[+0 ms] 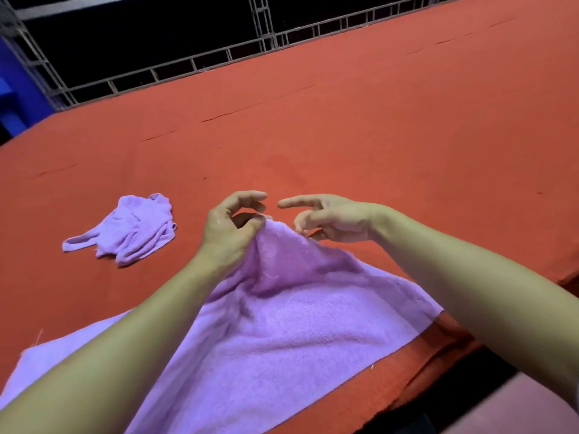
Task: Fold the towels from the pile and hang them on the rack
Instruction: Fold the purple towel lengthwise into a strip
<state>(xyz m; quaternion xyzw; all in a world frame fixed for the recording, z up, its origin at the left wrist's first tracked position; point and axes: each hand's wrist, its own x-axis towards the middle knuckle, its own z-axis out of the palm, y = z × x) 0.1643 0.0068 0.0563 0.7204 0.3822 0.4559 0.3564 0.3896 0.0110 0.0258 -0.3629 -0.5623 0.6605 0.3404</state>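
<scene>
A red cloth-covered table (376, 136) filled most of the view, with a metal truss frame (194, 62) along its far edge. A large purple towel (282, 324) lay spread on the near part of the table, one corner lifted into a peak. A second crumpled purple towel (131, 230) lay well apart to the left, untouched. The left hand (228, 223) pinched the raised corner of the large towel between thumb and curled fingers. The right hand (329, 217) was beside that peak, index finger extended; its lower fingers met the towel edge, but whether they gripped it could not be determined.
</scene>
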